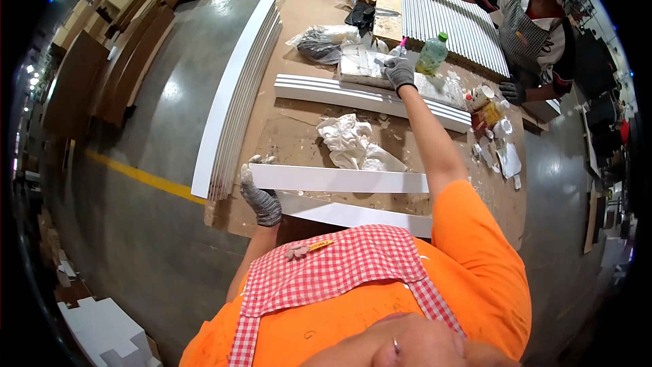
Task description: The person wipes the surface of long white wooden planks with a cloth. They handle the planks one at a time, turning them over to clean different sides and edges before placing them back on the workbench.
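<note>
My left hand [261, 198], in a grey knit glove, grips the left end of a long white board [339, 179] close to my body. A second white board [353, 213] lies just nearer to me. My right hand [399, 73], also gloved, reaches far across the bench. Its fingers are bent over a white-smeared block [362, 62]; what they hold is too small to make out. Beside that hand stand a green-tinted plastic bottle [432, 54] and a pink-tipped tube [401, 46]. A crumpled white cloth [353, 139] rests between my arms.
White boards [238, 95] are stacked along the bench's left side, and more boards [367, 100] lie across its middle. A plastic bag [322, 44] and stained containers [483, 105] sit nearby. Across the bench, a masked co-worker [536, 34] handles a row of white strips [451, 24].
</note>
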Motion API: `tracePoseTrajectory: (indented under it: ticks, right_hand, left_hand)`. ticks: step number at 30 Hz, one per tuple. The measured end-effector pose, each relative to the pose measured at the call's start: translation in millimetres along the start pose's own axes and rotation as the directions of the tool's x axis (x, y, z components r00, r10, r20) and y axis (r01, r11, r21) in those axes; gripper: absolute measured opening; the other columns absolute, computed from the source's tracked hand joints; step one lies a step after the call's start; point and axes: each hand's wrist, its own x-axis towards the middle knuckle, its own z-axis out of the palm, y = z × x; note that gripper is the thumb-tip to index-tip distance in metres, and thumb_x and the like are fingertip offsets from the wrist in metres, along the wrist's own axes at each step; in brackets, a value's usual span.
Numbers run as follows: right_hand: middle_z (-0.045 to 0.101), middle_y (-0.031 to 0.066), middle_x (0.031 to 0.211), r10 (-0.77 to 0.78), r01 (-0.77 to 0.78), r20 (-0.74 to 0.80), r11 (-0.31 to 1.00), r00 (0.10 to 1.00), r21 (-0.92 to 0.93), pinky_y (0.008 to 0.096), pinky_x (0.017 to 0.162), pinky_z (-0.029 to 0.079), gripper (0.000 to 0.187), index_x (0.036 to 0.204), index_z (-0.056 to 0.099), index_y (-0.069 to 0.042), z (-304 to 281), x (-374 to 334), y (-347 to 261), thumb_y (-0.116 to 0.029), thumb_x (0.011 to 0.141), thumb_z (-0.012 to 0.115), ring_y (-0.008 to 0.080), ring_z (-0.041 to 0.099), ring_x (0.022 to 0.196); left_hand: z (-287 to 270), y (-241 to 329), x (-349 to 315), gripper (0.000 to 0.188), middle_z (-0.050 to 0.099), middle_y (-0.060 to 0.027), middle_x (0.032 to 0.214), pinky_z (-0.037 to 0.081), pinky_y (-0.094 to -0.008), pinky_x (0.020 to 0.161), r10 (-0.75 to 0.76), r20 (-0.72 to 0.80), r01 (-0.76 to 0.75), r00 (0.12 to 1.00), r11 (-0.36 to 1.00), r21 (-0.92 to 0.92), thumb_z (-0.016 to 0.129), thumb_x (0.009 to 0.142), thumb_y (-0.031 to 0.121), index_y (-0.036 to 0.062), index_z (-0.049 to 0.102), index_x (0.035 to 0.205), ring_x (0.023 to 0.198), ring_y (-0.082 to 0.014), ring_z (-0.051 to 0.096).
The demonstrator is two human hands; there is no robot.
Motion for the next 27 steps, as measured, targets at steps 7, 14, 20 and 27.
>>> tracePoseTrajectory:
  ticks: [7, 14, 20, 27]
  right_hand:
    - [0.068, 0.0149, 0.092, 0.142, -0.157, -0.067, 0.904, 0.988, -0.399, 0.0401, 0.08, 0.05, 0.028, 0.088, 0.073, -0.015, 38, 51, 46, -0.038, 0.076, 0.062, 0.0313, 0.065, 0.088]
    - [0.06, 0.0125, 0.081, -0.253, 0.243, 0.046, 0.957, 0.966, 0.159, 0.0353, 0.072, 0.049, 0.016, 0.1, 0.059, -0.003, -20, -80, -69, -0.003, 0.086, 0.051, 0.0228, 0.058, 0.077]
    - [0.063, 0.0098, 0.09, -0.599, 0.199, 0.291, 0.618, 0.746, 0.76, 0.0317, 0.073, 0.048, 0.018, 0.105, 0.056, -0.003, -28, -235, -199, -0.017, 0.092, 0.056, 0.0166, 0.059, 0.081]
    - [0.063, 0.014, 0.088, -0.702, 0.629, 0.258, 0.711, 0.664, 0.315, 0.0439, 0.075, 0.045, 0.017, 0.095, 0.063, -0.008, -10, -269, -239, -0.014, 0.079, 0.061, 0.0341, 0.059, 0.084]
  left_hand:
    - [-3, -15, 7, 0.05, 0.064, -0.0144, 0.101, 0.047, -0.0357, 0.085, 0.018, 0.035, -0.02, 0.999, 0.997, 0.075, 0.05, 0.092, 0.04, -0.0021, 0.055, 0.118, 0.094, -0.0231, 0.061]
    - [-1, -11, 7, 0.041, 0.063, -0.0111, 0.105, 0.048, -0.0319, 0.087, 0.087, 0.055, -0.097, 0.995, 0.973, 0.21, 0.035, 0.1, 0.029, -0.0033, 0.056, 0.113, 0.093, -0.0182, 0.06]
    - [-13, -11, 4, 0.041, 0.062, -0.0111, 0.109, 0.045, -0.032, 0.091, -0.026, 0.001, 0.026, 1.0, 0.998, 0.055, 0.039, 0.1, 0.031, -0.0028, 0.057, 0.113, 0.098, -0.0193, 0.058]
    - [-53, -52, 11, 0.041, 0.059, -0.0077, 0.109, 0.042, -0.0312, 0.093, 0.228, -0.044, -0.184, 0.973, 0.871, 0.455, 0.036, 0.102, 0.032, -0.0019, 0.054, 0.117, 0.099, -0.0172, 0.054]
